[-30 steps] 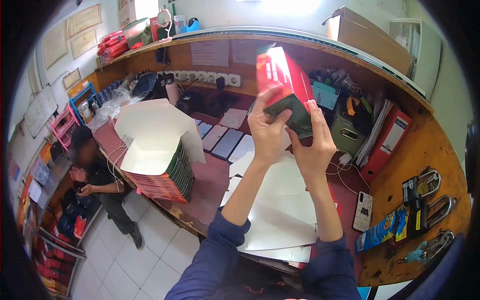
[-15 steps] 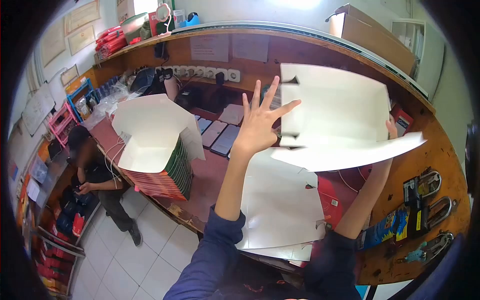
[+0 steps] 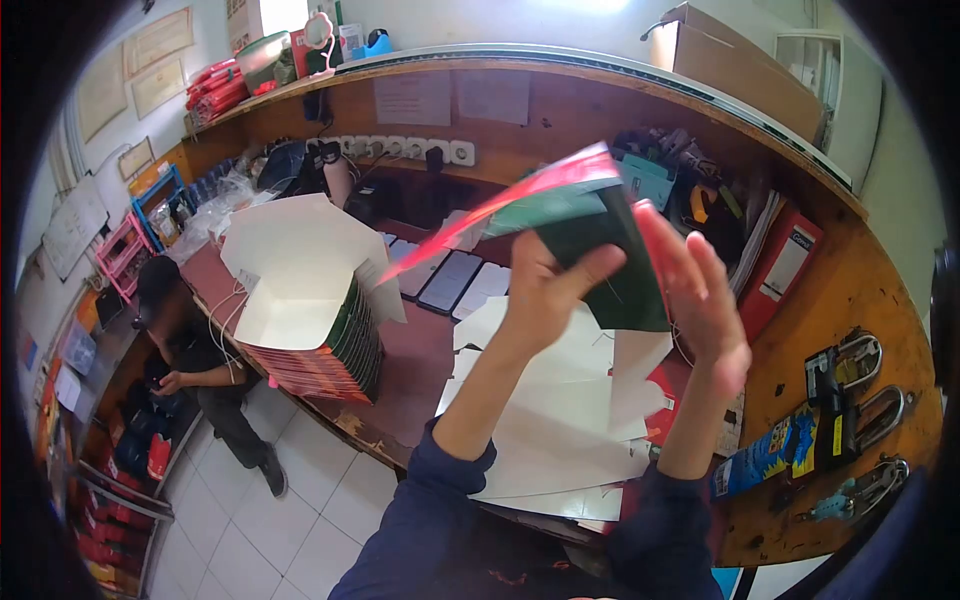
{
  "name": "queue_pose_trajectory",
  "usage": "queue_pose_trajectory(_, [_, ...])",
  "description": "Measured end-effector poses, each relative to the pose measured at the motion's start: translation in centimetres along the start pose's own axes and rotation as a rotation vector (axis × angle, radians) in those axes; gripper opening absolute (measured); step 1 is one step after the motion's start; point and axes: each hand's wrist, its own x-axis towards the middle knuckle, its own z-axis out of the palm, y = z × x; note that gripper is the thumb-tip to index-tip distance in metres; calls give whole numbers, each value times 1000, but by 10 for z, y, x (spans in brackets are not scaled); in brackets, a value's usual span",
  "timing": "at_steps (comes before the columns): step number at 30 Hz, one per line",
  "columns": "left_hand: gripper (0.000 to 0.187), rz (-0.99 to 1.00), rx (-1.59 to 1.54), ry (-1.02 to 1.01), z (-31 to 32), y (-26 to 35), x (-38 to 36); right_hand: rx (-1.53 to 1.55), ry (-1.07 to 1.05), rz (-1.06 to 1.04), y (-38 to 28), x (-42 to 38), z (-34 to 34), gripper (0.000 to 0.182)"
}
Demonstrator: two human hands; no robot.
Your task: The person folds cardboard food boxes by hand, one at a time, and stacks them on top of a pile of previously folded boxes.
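Note:
A folded cardboard box (image 3: pixel 632 285), dark green and red outside, is held up tilted above the desk. My left hand (image 3: pixel 555 295) grips its near side, thumb pressed along the green panel. Against the box's right side, my right hand (image 3: pixel 708 305) has its fingers stretched out, slightly blurred. A white flap of the box hangs down near the flat white cardboard sheets (image 3: pixel 545 435), which lie stacked below both hands. To the left stands a tall stack of nested boxes (image 3: pixel 315 365), red and green outside, the top one with its white lid raised.
Several phones (image 3: pixel 450 280) lie on the desk behind the sheets. Padlocks (image 3: pixel 880 415) and a blue package (image 3: pixel 765 455) sit at the right edge. A red binder (image 3: pixel 785 265) stands at the back right. A seated person (image 3: pixel 205 370) is at the left.
The box has turned from showing its white inside to showing its green and red outside. My left hand, spread before, now grips it; my right hand has come round to its side.

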Motion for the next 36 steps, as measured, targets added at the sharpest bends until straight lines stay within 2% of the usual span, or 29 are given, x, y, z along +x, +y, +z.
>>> queue_pose_trajectory(1, [21, -32, -197, 39, -2, -4, 1, 17, 28, -23, 5, 5, 16, 122])
queue_pose_trajectory(2, [22, -65, -394, 78, -3, -5, 3, -30, 157, 45, 5, 7, 37, 125])
queue_pose_trajectory(4, [25, -62, -417, 88, 0, -5, 5, -452, 352, -149, 27, 24, 57, 123])
queue_pose_trajectory(5, [27, -61, -442, 101, 2, -5, 6, -452, 352, -152, 25, 25, 60, 123])
queue_pose_trajectory(7, [29, -47, -420, 87, 7, -10, 2, -964, 706, 38, 18, 26, 68, 69])
queue_pose_trajectory(10, [32, -68, -350, 132, 14, -7, -2, -1088, 758, 4, 21, 11, 51, 60])
queue_pose_trajectory(11, [33, -85, -377, 172, 11, -6, 0, -946, 837, 10, 17, 12, 52, 61])
queue_pose_trajectory(12, [34, -103, -403, 212, 8, -4, 2, -946, 832, 10, 17, 9, 49, 61])
queue_pose_trajectory(13, [31, -213, -355, 260, 6, 0, 4, -825, 727, -15, 17, 5, 43, 60])
queue_pose_trajectory(14, [31, -210, -355, 261, 10, 6, 5, -704, 623, -37, 18, 4, 39, 60])
queue_pose_trajectory(18, [27, -229, -261, 322, 16, 11, 2, -1111, 495, -46, 37, 8, 34, 34])
queue_pose_trajectory(19, [28, -229, -231, 310, 13, 6, 2, -1113, 494, -48, 37, 8, 34, 34])
queue_pose_trajectory(20, [28, -227, -234, 306, 9, 4, 2, -1111, 465, 27, 34, 12, 36, 42])
queue_pose_trajectory(21, [32, -213, -121, 199, 3, 4, 3, -1109, 434, 104, 30, 17, 38, 54])
queue_pose_trajectory(22, [35, -199, -9, 92, -3, 5, 3, -1113, 433, 108, 24, 21, 42, 54])
queue_pose_trajectory(23, [42, -403, 72, 122, -9, 7, -1, -882, 540, 242, 16, 26, 47, 61])
queue_pose_trajectory(24, [46, -451, 58, -4, -15, 12, 1, -642, 640, 372, 10, 29, 51, 70])
queue_pose_trajectory(25, [48, -326, 217, -69, -35, -1, -6, -705, 616, 477, 6, 29, 49, 78])
queue_pose_trajectory(26, [50, -198, 375, -133, -43, 1, -8, -704, 618, 480, 6, 26, 47, 78])
queue_pose_trajectory(27, [50, -199, 375, -131, -48, 4, -14, -930, 560, 450, 9, 24, 44, 76])
queue_pose_trajectory(28, [50, -150, 27, -71, -52, 8, -20, -1155, 494, 410, 10, 24, 43, 74])
queue_pose_trajectory(29, [49, -98, -319, -12, -50, 21, -20, -1241, 487, 367, 9, 27, 46, 72])
queue_pose_trajectory(30, [49, -97, -313, -9, -49, 38, -19, -1235, 487, 364, 9, 28, 48, 72])
queue_pose_trajectory(32, [49, -192, -449, -283, -45, 67, -17, -1390, 521, 209, 8, 30, 54, 72])
queue_pose_trajectory(33, [45, -198, -299, -149, -42, 71, -19, -1400, 531, 181, 7, 33, 58, 73])
queue_pose_trajectory(34, [45, -194, -289, -141, -35, 79, -21, -1388, 530, 175, 7, 36, 64, 73])
queue_pose_trajectory(36, [41, -116, 530, -27, -15, 97, -24, -1268, 590, 142, 8, 42, 80, 73])
